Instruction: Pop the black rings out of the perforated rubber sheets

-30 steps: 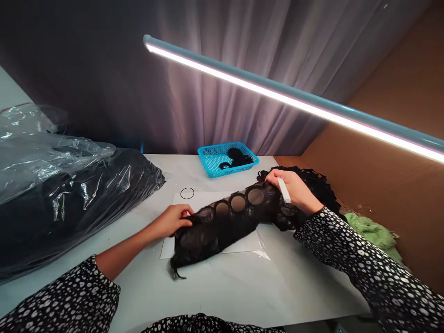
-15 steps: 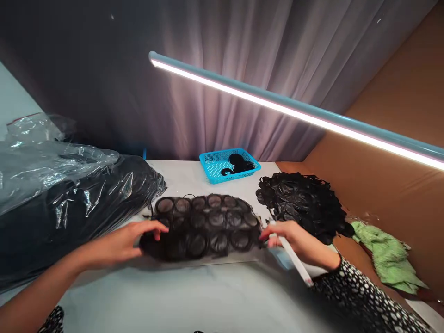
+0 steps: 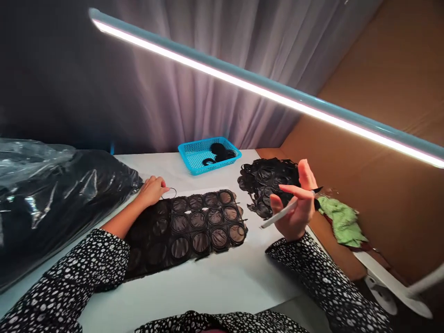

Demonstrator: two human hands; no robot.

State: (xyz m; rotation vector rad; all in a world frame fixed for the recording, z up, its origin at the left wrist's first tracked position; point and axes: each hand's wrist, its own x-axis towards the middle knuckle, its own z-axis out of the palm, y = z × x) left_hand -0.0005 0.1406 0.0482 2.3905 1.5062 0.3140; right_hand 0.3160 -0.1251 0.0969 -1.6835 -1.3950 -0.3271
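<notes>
My left hand [image 3: 152,190] is at the far left corner of a black sheet of round moulded pieces [image 3: 199,219]. Its fingertips pinch a thin black loop [image 3: 174,190] that curves up beside the sheet. Rows of rings with thin dark film inside them make up the sheet, and its left part is in shadow under my forearm. Raised to the right of the sheet, my right hand [image 3: 298,208] holds a slim white pen-like tool [image 3: 279,216] between its fingers, with some fingers stretched upward. A dark tip shows at the tool's far end.
A heap of black scraps [image 3: 267,180] lies behind my right hand. A blue basket [image 3: 190,162] with black pieces stands at the back. Full plastic bags [image 3: 62,189] are at left, a green cloth [image 3: 343,219] at right. A lit tube lamp [image 3: 243,81] hangs above.
My left hand has moved to the sheet's far corner and pinched the loop. The sheet lies flatter and farther left in view. My right hand has left the sheet's right edge and lifted, tool in hand.
</notes>
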